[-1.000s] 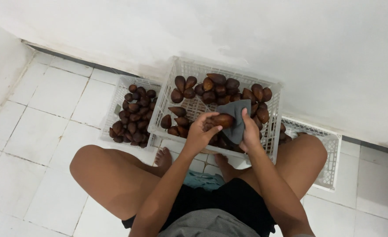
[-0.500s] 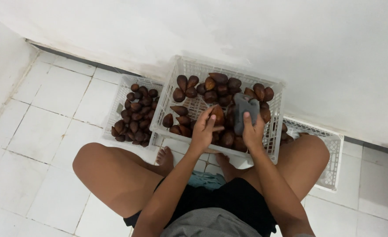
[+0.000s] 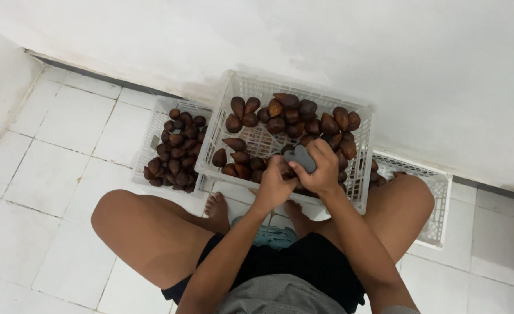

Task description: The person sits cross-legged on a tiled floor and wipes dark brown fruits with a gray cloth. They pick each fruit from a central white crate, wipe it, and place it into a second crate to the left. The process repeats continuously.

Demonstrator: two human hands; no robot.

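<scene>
White floor tiles meet a white wall, and a white crate (image 3: 366, 152) of brown scaly fruits (image 3: 292, 119) sits between the seated person's knees. Over its near edge the left hand (image 3: 273, 185) closes around one fruit, mostly hidden, while the right hand (image 3: 322, 168) wraps a grey cloth (image 3: 301, 157) against it. Rubbed hard, the fruit could slip free. Half a second ago, the hands were higher over the crate.

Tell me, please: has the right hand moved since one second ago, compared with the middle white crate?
Yes. The right hand, gripping a grey cloth, shifted left toward the left hand, over the near side of the middle crate.
</scene>
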